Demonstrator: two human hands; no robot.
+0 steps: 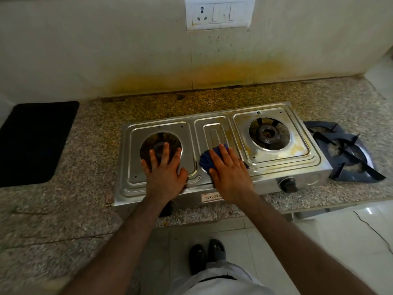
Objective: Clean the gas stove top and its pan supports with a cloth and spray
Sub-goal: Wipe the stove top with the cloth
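Wiping is under way: the right hand [230, 169] presses the cloth [209, 159] flat-fingered on the stove [276, 165]; the left hand [164, 170] braces, released. Next likely the stained right side.

A black mat [36, 143] lies flat on the speckled granite desk [63, 220], at its left end near the wall. A white switchboard [219, 12] with a socket and switches sits on the stained wall [106, 50] above. Below, black shoes [207, 255] stand on the pale tiled floor [340, 241].

Pan supports [345, 152] right of stove [276, 167]
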